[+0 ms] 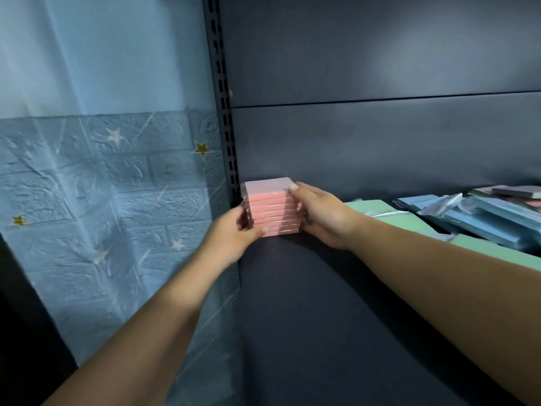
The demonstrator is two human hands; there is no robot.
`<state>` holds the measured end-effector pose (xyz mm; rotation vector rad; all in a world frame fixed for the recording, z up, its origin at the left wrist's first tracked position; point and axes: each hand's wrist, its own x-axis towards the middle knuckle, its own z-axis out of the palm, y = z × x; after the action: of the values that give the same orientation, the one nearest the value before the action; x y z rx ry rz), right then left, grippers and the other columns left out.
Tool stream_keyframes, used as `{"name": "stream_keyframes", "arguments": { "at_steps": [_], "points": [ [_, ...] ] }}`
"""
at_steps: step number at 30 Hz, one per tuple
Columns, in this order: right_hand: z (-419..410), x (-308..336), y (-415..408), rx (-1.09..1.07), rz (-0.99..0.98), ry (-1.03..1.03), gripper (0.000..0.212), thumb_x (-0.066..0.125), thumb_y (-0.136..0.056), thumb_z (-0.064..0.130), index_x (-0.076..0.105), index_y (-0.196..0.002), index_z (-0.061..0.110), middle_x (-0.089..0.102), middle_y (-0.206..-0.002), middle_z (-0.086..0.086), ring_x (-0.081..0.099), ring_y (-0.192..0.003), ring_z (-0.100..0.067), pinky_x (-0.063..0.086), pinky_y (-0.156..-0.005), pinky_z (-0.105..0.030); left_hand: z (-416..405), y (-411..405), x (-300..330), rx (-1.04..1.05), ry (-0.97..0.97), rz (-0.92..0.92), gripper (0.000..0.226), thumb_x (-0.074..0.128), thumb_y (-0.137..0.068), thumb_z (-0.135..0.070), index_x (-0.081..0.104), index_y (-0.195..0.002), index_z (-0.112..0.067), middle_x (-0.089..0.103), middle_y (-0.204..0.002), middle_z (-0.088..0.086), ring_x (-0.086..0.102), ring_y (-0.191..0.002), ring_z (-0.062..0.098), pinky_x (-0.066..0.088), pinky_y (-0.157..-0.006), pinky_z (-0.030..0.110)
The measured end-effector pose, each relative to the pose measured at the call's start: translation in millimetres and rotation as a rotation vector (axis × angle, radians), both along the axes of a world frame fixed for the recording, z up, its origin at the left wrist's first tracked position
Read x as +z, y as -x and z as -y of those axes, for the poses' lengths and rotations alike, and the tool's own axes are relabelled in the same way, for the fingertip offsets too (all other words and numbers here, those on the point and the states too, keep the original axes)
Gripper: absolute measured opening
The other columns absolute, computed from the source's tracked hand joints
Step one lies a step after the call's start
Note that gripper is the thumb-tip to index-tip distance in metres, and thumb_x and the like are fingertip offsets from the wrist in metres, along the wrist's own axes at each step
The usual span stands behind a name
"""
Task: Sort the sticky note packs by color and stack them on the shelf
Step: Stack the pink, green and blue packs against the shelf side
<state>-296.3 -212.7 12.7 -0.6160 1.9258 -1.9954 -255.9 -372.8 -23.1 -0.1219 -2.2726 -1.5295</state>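
A stack of pink sticky note packs (273, 210) stands in the back left corner of a dark shelf (307, 317), pressed between two bare hands. The left hand (234, 234) curls round the stack's left side, thumb across its lower front; the right hand (319, 213) clasps the right side, one fingertip reaching over the top pack. The stack sits just beside the slotted upright post (224, 112) and close to the shelf's rear panel (380, 142).

To the right of the stack, behind the right forearm, lie green packs (369, 206), partly covered by that arm. Farther right is a loose heap of blue packs (474, 218) in clear wrap (a few pink and lilac ones show at the frame's edge, cut off). In front of the stack the shelf runs bare toward the camera; its left edge drops off directly below the left wrist. Left of the post hangs blue brick-pattern wall covering (102, 215) with stars. How many green packs there are cannot be made out.
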Motion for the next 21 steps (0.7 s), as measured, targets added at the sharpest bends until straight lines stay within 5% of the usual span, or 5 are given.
{"name": "stream_keyframes", "arguments": {
  "at_steps": [3,9,14,19,21],
  "points": [
    [-0.5,-0.1,-0.6,-0.031,0.054,0.012,0.027,0.036,-0.101,0.03,0.059,-0.094,0.02,0.063,-0.086,0.003,0.059,-0.076,-0.009,0.047,-0.08,-0.026,3.0,0.5,-1.5,0.066,0.052,-0.033,0.035,0.063,-0.085,-0.009,0.059,-0.12,-0.006,0.062,-0.11,-0.002,0.055,-0.079,-0.015,0.042,-0.088,0.011],
    [-3.0,0.8,-6.2,-0.073,0.085,0.011,0.029,0.038,-0.1,0.032,0.059,-0.086,0.019,0.064,-0.088,0.004,0.059,-0.08,-0.008,0.046,-0.08,-0.023,1.8,-1.1,1.8,0.117,0.02,-0.031,0.029,0.059,-0.089,-0.017,0.065,-0.114,-0.004,0.068,-0.108,0.011,0.059,-0.096,0.013,0.044,-0.094,0.032],
    [-3.9,2.7,-7.0,-0.078,0.085,-0.004,0.027,0.041,-0.099,0.031,0.06,-0.086,0.017,0.064,-0.086,0.002,0.06,-0.077,-0.009,0.047,-0.074,-0.019,0.1,-0.6,0.7,0.046,0.021,-0.01,0.039,0.062,-0.084,-0.002,0.057,-0.122,-0.003,0.06,-0.111,-0.002,0.058,-0.08,-0.014,0.043,-0.082,0.004],
    [-16.3,0.0,-7.6,-0.065,0.088,-0.133,0.018,0.051,-0.095,0.019,0.062,-0.105,0.009,0.065,-0.113,-0.004,0.057,-0.109,-0.013,0.043,-0.089,-0.018,2.9,2.1,-2.0,0.128,0.1,-0.029,0.032,0.071,-0.079,-0.008,0.066,-0.11,-0.006,0.068,-0.11,0.009,0.061,-0.079,-0.005,0.046,-0.095,0.029],
    [-16.7,-2.4,-7.4,-0.073,0.026,-0.2,0.026,0.052,-0.093,0.008,0.06,-0.118,0.003,0.063,-0.121,-0.011,0.056,-0.107,-0.013,0.044,-0.09,-0.019,2.5,0.6,-1.7,0.138,0.126,-0.023,0.029,0.071,-0.079,-0.011,0.068,-0.108,-0.007,0.07,-0.106,0.005,0.059,-0.07,-0.01,0.047,-0.088,0.021]
  ]
}}
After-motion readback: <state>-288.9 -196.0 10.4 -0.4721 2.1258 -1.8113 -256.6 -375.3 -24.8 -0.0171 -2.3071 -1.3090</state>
